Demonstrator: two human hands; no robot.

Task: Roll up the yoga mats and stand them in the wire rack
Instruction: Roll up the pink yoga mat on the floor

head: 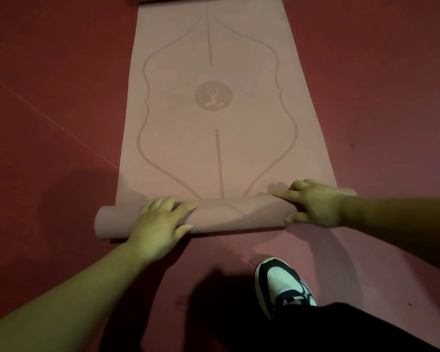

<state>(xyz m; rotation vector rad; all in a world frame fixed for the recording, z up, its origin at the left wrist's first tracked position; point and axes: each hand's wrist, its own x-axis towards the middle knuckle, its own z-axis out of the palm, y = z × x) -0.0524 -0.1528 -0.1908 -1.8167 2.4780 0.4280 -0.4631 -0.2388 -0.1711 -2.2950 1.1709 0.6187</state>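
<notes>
While your left hand point(163, 219) curls over the rolled near end of the mat point(214, 115), thumb on its near side | your right hand point(315, 204) grips the same roll further right | beyond both grips the rest lies flat on the floor point(61, 102) | shoe point(282, 283) behind the right grip
</notes>
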